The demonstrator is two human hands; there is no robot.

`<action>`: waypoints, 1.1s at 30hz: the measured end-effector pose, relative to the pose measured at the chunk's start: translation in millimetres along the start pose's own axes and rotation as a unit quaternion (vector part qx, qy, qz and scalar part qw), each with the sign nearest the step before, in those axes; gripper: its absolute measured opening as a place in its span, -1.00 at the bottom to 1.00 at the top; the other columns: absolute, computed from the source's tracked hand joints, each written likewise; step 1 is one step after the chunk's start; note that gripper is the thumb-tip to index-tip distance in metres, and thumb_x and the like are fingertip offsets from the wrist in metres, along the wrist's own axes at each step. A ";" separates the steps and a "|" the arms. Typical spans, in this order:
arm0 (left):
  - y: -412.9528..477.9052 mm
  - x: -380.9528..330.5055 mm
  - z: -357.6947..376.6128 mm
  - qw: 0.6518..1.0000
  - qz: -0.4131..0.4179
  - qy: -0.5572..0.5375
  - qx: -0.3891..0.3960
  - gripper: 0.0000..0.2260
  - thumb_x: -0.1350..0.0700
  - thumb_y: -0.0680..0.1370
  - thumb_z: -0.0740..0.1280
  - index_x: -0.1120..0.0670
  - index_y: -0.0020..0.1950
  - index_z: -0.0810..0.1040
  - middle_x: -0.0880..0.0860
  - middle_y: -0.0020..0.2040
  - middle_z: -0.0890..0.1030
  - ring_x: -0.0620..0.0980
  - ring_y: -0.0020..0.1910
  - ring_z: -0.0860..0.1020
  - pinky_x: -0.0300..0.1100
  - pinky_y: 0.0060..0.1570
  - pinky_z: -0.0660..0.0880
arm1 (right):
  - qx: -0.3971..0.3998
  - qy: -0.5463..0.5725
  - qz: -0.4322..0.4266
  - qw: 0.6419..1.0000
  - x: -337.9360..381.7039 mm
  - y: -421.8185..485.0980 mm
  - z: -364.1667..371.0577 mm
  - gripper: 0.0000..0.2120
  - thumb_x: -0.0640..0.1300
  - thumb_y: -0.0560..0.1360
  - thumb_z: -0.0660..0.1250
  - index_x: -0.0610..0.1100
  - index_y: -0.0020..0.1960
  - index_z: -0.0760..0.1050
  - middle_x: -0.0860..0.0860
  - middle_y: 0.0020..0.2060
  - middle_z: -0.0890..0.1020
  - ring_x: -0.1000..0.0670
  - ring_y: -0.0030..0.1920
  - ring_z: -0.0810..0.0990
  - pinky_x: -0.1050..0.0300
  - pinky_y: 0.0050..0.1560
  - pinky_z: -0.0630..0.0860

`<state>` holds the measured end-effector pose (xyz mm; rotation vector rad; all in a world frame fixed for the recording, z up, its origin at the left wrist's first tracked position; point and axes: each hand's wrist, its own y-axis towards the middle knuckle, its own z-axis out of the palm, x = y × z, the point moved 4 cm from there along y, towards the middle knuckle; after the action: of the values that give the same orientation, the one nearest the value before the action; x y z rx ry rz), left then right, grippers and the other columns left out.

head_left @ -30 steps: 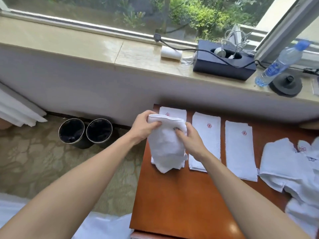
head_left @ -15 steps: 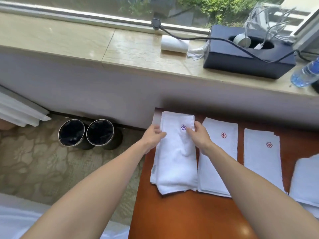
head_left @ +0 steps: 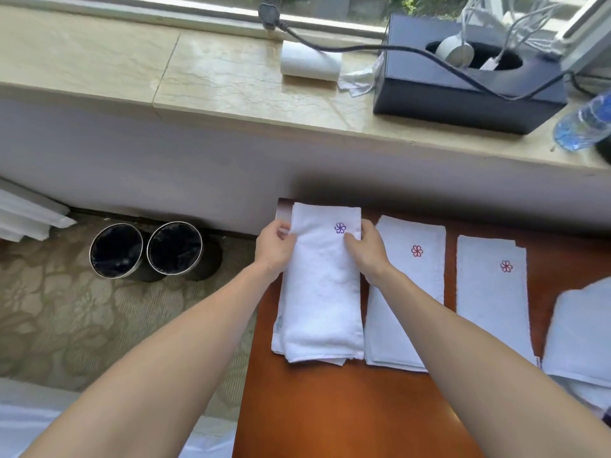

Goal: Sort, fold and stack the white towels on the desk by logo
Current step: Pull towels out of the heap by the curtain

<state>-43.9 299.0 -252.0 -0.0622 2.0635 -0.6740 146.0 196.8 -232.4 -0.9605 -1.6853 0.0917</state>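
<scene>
A folded white towel with a purple flower logo (head_left: pixel 320 292) lies on top of a stack at the left end of the brown desk (head_left: pixel 347 411). My left hand (head_left: pixel 276 247) holds its left edge near the top. My right hand (head_left: pixel 365 249) pinches its right edge just below the logo. To the right lie two more folded towels with red flower logos, one (head_left: pixel 408 276) beside the stack and one (head_left: pixel 492 292) further right. An unfolded pile of white towels (head_left: pixel 582 338) sits at the right edge.
Behind the desk runs a stone window sill (head_left: pixel 198 74) with a paper roll (head_left: pixel 310 61), a black box with cables (head_left: pixel 463 87) and a water bottle (head_left: pixel 585 120). Two black bins (head_left: pixel 145 249) stand on the carpet left of the desk.
The towel was held up bunched in both hands a second ago; now it lies flat, folded, on the left stack. Both hands stay at its upper edges. The view has moved closer.
</scene>
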 end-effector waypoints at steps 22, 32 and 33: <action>-160.6 73.2 -12.7 0.992 0.055 0.070 0.091 -0.51 0.26 0.62 0.24 -0.09 0.51 0.33 0.00 0.04 0.46 -0.12 -0.15 0.48 -0.22 -0.05 0.47 | 0.061 -0.033 0.042 0.997 -92.2 -171.9 13.0 -0.37 -0.19 0.57 0.27 0.13 0.57 0.16 0.21 0.22 0.54 -0.02 -0.08 0.69 0.14 -0.25 0.67; -215.8 89.7 -26.5 0.970 0.057 0.177 0.159 -0.54 0.17 0.62 0.26 0.03 0.54 0.36 0.05 0.28 0.34 0.08 0.10 0.52 0.04 0.28 0.50 | 0.101 -0.111 0.048 0.988 -95.0 -230.6 3.6 -0.41 -0.15 0.57 0.27 0.05 0.56 0.19 0.08 0.09 0.59 0.07 -0.04 0.61 0.17 -0.09 0.50; -222.6 85.3 -26.9 0.967 0.069 0.184 0.162 -0.54 0.15 0.62 0.27 0.02 0.54 0.36 0.06 0.33 0.34 0.09 0.21 0.50 0.05 0.33 0.47 | 0.103 -0.121 0.055 0.986 -95.7 -237.9 0.4 -0.38 -0.12 0.59 0.26 0.03 0.60 0.15 0.08 0.10 0.58 0.06 -0.02 0.61 0.20 -0.10 0.47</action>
<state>-161.0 96.6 -198.5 0.4193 2.2510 -0.9845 19.8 -21.1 -184.0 -0.9132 -1.8005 0.4646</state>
